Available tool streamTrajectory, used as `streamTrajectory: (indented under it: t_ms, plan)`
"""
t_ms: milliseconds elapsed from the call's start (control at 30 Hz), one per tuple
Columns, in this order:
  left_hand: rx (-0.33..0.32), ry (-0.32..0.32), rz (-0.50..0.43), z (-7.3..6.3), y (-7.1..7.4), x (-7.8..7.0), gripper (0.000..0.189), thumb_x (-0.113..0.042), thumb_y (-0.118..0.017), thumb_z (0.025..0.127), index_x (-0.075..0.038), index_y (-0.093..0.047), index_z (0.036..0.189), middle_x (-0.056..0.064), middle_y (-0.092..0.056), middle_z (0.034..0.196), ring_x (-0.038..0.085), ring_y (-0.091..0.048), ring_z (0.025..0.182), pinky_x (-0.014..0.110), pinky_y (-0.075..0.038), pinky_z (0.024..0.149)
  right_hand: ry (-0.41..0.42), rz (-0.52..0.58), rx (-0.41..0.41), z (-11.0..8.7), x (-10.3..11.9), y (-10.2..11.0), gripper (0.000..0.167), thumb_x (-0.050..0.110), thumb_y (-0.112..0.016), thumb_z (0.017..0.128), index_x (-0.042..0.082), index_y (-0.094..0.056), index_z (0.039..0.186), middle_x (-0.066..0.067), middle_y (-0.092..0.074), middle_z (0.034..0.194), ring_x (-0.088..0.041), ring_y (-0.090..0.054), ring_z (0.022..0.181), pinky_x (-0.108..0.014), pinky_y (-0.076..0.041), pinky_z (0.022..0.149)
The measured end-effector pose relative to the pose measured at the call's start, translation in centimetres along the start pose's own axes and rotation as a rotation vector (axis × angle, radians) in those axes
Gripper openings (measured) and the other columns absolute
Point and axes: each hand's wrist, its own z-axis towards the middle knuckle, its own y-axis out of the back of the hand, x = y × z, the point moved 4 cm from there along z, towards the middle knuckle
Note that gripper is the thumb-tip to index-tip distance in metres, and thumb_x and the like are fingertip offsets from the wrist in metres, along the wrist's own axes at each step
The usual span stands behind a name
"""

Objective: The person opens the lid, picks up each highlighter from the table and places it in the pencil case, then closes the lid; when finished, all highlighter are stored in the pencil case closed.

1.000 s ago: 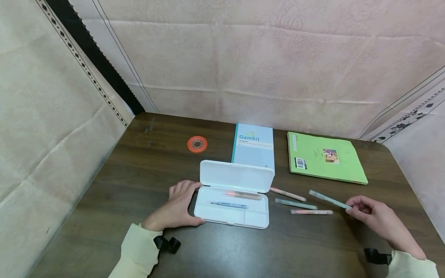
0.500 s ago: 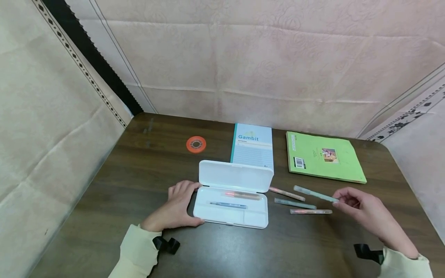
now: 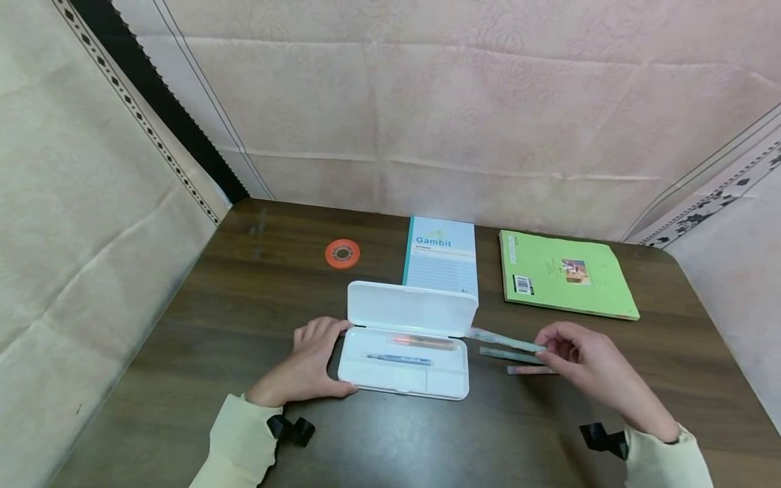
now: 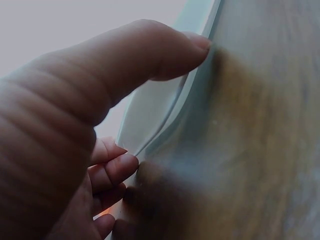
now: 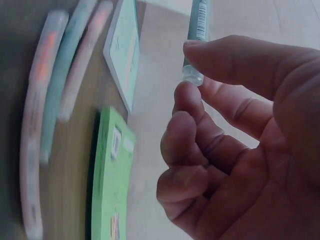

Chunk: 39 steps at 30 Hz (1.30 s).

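Note:
An open white pencil case [image 3: 390, 386] lies on the table, with a pink-tipped pen [image 3: 424, 343] and a blue pen [image 3: 399, 360] inside. My left hand [image 3: 314, 359] holds the case's left end, thumb at the front corner and fingers at the back, touching its edge [image 4: 175, 107] in the left wrist view. My right hand [image 3: 586, 359] pinches one end of a teal pen [image 3: 512, 341] between thumb and fingers; its barcode end [image 5: 199, 22] shows in the right wrist view. Below it lie another teal pen [image 3: 509, 356] and a pink pen [image 3: 525, 370], partly hidden by the hand.
A second pink pen [image 5: 85, 60] lies beside the teal one in the right wrist view. Behind the case's lid is a blue notebook [image 3: 441, 257]. A green book [image 3: 567, 274] lies at back right, an orange ring-shaped disc [image 3: 342, 253] at back left. Cloth [image 3: 427, 102] hangs behind the table.
My right hand has moved left with the teal pen, bringing its far end close to the case's right side. My left hand has stayed on the case.

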Motion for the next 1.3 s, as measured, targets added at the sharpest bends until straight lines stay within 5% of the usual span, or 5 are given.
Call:
streamTrajectory:
  t_ms: [367, 800, 1300]
  plan:
    - [-0.006, -0.004, 0.012, -0.1, 0.1, -0.2, 0.093, -0.046, -0.086, 0.067, -0.010, -0.040, 0.140, 0.008, -0.046, 0.130, 0.032, -0.034, 0.125, 0.052, -0.021, 0.097, -0.040, 0.059, 0.123, 2.4, 1.9, -3.7, 0.015, 0.011, -0.073, 0.087, 0.021, -0.063, 0.091, 0.010, -0.055, 0.072, -0.003, -0.050, 0.063, -0.022, -0.043, 0.055]
    - [-0.018, -0.016, 0.034, -0.1, 0.1, -0.3, 0.091, -0.047, -0.085, 0.068, -0.010, -0.041, 0.139, 0.008, -0.046, 0.128, 0.031, -0.035, 0.124, 0.052, -0.022, 0.096, -0.032, -0.018, 0.194, 4.1, 3.7, -7.8, 0.012, 0.013, -0.072, 0.087, 0.019, -0.061, 0.087, 0.009, -0.049, 0.070, -0.004, -0.044, 0.062, -0.021, -0.038, 0.056]
    - [-0.008, -0.009, 0.023, 0.0, 0.1, -0.3, 0.091, -0.048, -0.085, 0.068, -0.010, -0.041, 0.139, 0.008, -0.046, 0.129, 0.031, -0.034, 0.125, 0.052, -0.022, 0.097, -0.087, 0.041, 0.220, 4.5, 4.7, -8.9, 0.012, 0.012, -0.071, 0.088, 0.016, -0.066, 0.098, 0.008, -0.054, 0.074, -0.007, -0.049, 0.065, -0.022, -0.043, 0.058]
